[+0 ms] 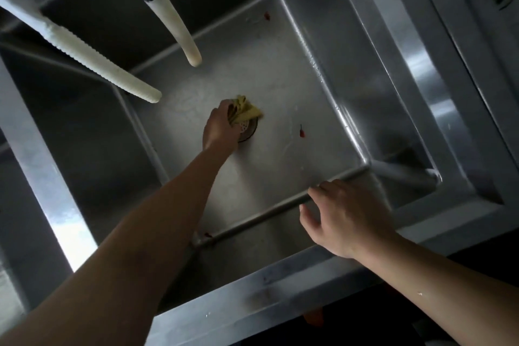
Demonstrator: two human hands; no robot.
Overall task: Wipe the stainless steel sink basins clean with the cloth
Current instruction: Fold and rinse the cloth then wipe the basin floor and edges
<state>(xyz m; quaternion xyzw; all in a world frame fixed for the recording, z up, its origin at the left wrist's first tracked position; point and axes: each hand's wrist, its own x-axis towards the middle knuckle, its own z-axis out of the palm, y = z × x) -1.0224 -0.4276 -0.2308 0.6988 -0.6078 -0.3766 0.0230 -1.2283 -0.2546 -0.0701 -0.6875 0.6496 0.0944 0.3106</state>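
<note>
I look down into a deep stainless steel sink basin [280, 70]. My left hand [220, 128] reaches to the bottom and grips a crumpled yellow cloth [247, 111], pressing it on the round drain strainer [248, 130] in the basin floor. My right hand [345, 213] hovers with fingers spread over the basin's near wall, holding nothing. Small red bits [302, 133] lie on the basin floor right of the drain, one red bit [266, 16] near the far corner, and another red bit [207, 234] at the near corner.
Two white hoses hang over the basin: a ribbed hose [98, 67] from the left and a smooth hose [179, 28] from a black-taped tap. A second basin [70, 135] lies to the left, behind a steel divider. A steel counter [449, 93] runs along the right.
</note>
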